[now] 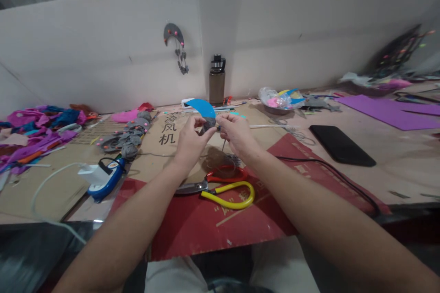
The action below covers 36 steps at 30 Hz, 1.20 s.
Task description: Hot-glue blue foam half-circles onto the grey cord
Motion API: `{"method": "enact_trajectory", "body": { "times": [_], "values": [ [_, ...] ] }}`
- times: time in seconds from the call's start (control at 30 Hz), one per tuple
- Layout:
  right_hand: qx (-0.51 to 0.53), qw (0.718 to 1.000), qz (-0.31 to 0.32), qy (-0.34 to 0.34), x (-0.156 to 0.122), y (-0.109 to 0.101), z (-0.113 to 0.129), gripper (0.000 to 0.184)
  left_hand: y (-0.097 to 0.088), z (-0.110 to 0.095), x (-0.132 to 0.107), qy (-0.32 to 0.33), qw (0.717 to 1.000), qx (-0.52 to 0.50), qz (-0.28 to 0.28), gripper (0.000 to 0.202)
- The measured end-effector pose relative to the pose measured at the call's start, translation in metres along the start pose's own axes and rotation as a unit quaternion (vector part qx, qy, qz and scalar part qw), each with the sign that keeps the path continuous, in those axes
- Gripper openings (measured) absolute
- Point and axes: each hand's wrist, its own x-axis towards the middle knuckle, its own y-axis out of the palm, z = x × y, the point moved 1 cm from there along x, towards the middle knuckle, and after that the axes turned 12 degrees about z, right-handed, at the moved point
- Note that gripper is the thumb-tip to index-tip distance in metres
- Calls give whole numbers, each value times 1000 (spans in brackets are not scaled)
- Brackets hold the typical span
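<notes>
My left hand (pixel 190 139) is raised over the table and pinches a small grey felt piece (pixel 207 126) with a blue crescent shape (pixel 202 106) sticking up from it. My right hand (pixel 234 133) is closed in a pinch right beside it, its fingertips at the grey piece and on a thin thread that hangs down. Both hands meet above a brown cardboard sheet (pixel 165 146). Scissors with a red and a yellow handle (pixel 227 187) lie just below the hands on a red sheet (pixel 206 224).
A blue and white glue gun (pixel 103 177) lies at the left with its white cable. Grey felt shapes (pixel 129 139) and pink and purple scraps (pixel 30 132) lie further left. A black phone (pixel 340 145), purple sheet (pixel 388 111), bottle (pixel 217 80) and bowl of scraps (pixel 280 100) stand behind and right.
</notes>
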Motion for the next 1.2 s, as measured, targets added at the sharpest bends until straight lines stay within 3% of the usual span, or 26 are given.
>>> {"method": "enact_trajectory", "body": {
  "times": [0.17, 0.6, 0.77, 1.03, 1.2],
  "values": [
    [58, 996, 68, -7, -3, 5, 2, 20, 4, 5, 1, -31, 997, -63, 24, 23],
    [98, 992, 80, 9, -2, 5, 3, 22, 11, 7, 4, -56, 953, -290, 64, 26],
    [106, 990, 87, 17, -3, 6, 3, 22, 13, 7, 3, -53, 946, -310, 78, 24],
    [26, 998, 55, 7, -7, 10, 5, 17, 14, 1, 3, -62, 938, -329, 94, 17],
    [-87, 995, 33, -19, -4, 9, 1, 17, 13, -5, 1, -55, 909, -397, 113, 13]
  ]
}}
